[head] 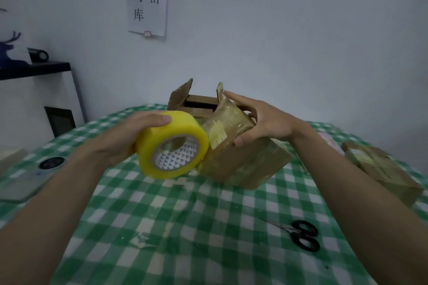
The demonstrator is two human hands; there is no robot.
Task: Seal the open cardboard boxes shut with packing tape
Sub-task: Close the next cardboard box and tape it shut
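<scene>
Left hand (120, 139) curled round the yellow tape roll (172, 144), thumb over the top, core turned toward the camera; held close against the near end of the box (245, 159), probably so the drawn-out strip stays taut and lands flat. Right hand (261, 120) spread across the top of that box, fingers straight and pointing away, thumb tucked against the side; by the look of it pressing clear tape down and steadying the carton, not gripping it. Box tipped up on one edge over the green-checked desk (176, 220), near the middle, just beside the roll. Brown cardboard, already glossy with wrinkled clear tape, a pale label (216, 136) trapped under the film. Behind it, a second box (185, 102) with flaps up, unsealed. To the right, another taped box (382, 171). Black-handled scissors (301, 235) lying near the front, well apart from both hands, ready for the cut.
</scene>
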